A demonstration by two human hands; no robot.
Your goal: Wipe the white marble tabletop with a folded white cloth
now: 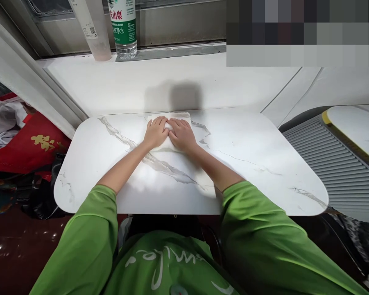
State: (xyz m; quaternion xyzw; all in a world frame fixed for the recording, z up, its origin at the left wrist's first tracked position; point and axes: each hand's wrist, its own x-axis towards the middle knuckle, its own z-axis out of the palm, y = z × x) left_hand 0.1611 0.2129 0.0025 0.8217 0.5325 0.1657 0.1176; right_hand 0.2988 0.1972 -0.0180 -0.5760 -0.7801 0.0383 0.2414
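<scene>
A folded white cloth [166,144] lies flat near the far edge of the white marble-patterned table [248,159]. My left hand [156,132] rests palm down on its left part, fingers stretched forward. Over the right part lies my right hand [182,133], also palm down with its fingers extended. The two hands almost meet at the thumbs and index fingertips. Cloth shows between the thumbs, beyond the fingertips and below the palms; the rest is hidden under my hands.
On the sill behind the table stand a clear water bottle [125,32] with a green label and a tall translucent cup [95,35]. A red bag [33,143] sits at the left. To the right is a grey ribbed panel [322,159] beside another white tabletop [359,123].
</scene>
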